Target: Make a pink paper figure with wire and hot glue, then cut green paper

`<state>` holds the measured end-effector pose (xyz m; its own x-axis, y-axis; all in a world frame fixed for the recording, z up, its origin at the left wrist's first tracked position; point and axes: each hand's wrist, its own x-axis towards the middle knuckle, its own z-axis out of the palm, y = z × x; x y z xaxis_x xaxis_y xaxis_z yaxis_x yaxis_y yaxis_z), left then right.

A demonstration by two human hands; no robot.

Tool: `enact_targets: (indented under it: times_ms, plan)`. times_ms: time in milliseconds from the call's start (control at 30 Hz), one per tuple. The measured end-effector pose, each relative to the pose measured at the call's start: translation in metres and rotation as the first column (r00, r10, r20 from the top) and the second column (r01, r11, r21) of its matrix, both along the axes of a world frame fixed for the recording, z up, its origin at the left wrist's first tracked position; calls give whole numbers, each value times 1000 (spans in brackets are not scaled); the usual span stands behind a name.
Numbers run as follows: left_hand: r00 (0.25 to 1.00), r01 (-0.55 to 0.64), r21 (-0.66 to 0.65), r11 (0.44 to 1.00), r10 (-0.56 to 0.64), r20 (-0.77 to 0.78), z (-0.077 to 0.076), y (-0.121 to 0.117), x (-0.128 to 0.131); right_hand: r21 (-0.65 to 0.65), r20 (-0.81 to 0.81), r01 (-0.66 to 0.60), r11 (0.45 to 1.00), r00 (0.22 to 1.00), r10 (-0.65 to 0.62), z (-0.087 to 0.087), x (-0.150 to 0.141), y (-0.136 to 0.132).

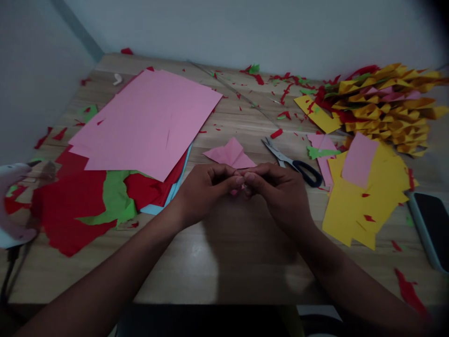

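Note:
My left hand [206,189] and my right hand [280,192] meet over the middle of the table, thumbs and fingertips pinched together. Between them they grip a piece of pink paper, mostly covered by the fingers. Just beyond the knuckles spreads creased pink paper [231,153] with pointed corners; whether it joins the pinched part is hidden. Scissors [293,161] with dark handles lie partly open right beside my right hand. To the left of my left hand is a stack of pink sheets [150,117].
Red paper [77,210] and a torn green piece [119,196] lie at left. Yellow sheets [354,206], a small pink rectangle [360,159] and a phone [430,224] are at right. Folded yellow pieces [386,112] form a pile at back right. Scraps litter the table [178,276].

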<state>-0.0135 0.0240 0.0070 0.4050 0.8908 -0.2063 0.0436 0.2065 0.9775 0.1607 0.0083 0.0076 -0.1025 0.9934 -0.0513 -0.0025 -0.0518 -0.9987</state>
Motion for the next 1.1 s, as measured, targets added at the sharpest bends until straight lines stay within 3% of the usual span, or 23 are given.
enact_targets:
  times_ms: [233, 500, 633, 900, 1100]
  plan:
    - [999, 48, 7, 999, -48, 23, 1, -4, 3, 3, -8, -10, 1000, 1000, 10, -3, 0, -1]
    - [999, -30, 7, 1000, 30, 39, 2, -2, 2, 61, 51, 9, 998, 999, -12, 2, 1, 0]
    - [1000, -13, -10, 1000, 12, -21, 2, 0, -3, 62, 115, 29, 998, 993, -36, 3, 3, 2]
    - [972, -1, 125, 992, 30, -231, 6, 4, -8, 108, 191, 38, 993, 980, -58, 3, 6, 3]
    - [954, -43, 180, 983, 94, -286, 8, 9, -13, 137, 239, 39, 990, 968, -71, 0, 9, 5]
